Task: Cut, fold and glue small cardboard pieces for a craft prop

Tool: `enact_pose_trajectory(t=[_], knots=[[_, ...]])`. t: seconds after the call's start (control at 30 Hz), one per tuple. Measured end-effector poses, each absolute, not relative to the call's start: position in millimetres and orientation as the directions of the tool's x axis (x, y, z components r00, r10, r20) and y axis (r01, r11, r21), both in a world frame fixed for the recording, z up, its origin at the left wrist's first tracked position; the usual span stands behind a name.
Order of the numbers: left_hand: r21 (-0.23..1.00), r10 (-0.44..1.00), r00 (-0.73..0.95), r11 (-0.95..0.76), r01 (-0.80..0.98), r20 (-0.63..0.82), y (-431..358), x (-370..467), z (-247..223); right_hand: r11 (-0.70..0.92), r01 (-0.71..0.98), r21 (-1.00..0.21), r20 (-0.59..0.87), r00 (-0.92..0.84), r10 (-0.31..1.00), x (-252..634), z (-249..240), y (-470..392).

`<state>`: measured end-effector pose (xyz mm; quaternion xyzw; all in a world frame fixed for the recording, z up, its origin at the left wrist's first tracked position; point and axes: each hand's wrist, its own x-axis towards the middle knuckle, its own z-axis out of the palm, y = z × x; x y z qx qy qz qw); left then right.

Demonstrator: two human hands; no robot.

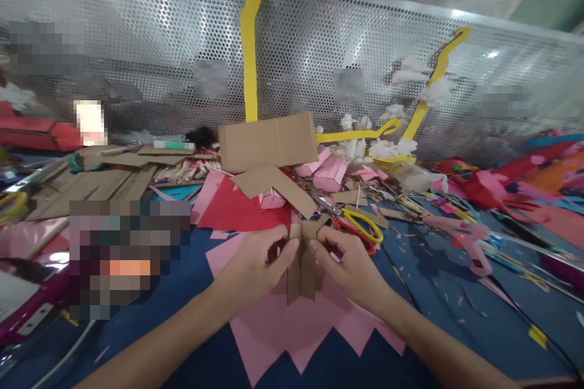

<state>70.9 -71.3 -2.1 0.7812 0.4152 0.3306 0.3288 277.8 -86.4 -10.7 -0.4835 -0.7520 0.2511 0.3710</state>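
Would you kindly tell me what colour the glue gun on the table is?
The glue gun is pink; it shows in the head view, the only one.

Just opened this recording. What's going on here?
A person's bare left hand and right hand hold a creased brown cardboard strip between them, thumbs on its upper part. It is above a pink paper sheet with a zigzag edge on a blue table. Scissors with yellow and red handles lie just beyond the right hand; a pink glue gun lies farther right.
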Motion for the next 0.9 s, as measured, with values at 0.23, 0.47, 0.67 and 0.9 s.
enact_pose_trajectory(t=[0.23,0.47,0.67,0.9], knots=[[0.761,0.834,0.534,-0.435,0.481,0.140,-71.6,71.8,-7.2,0.384,0.556,-0.737,0.309,-0.228,0.923,280.0,-12.9,-84.8],[0.751,0.855,0.471,-0.454,0.480,0.216,-67.6,69.1,-9.8,0.413,0.594,-0.690,0.235,-0.356,0.904,275.4,-14.2,-88.7],[0.741,0.836,0.500,-0.481,0.469,0.226,-69.2,69.7,-7.9,0.404,0.621,-0.672,0.234,-0.339,0.911,274.0,-17.3,-87.3],[0.732,0.846,0.491,-0.466,0.496,0.207,-68.9,70.0,-7.9,0.390,0.613,-0.687,0.224,-0.333,0.916,273.6,-17.0,-87.5]])
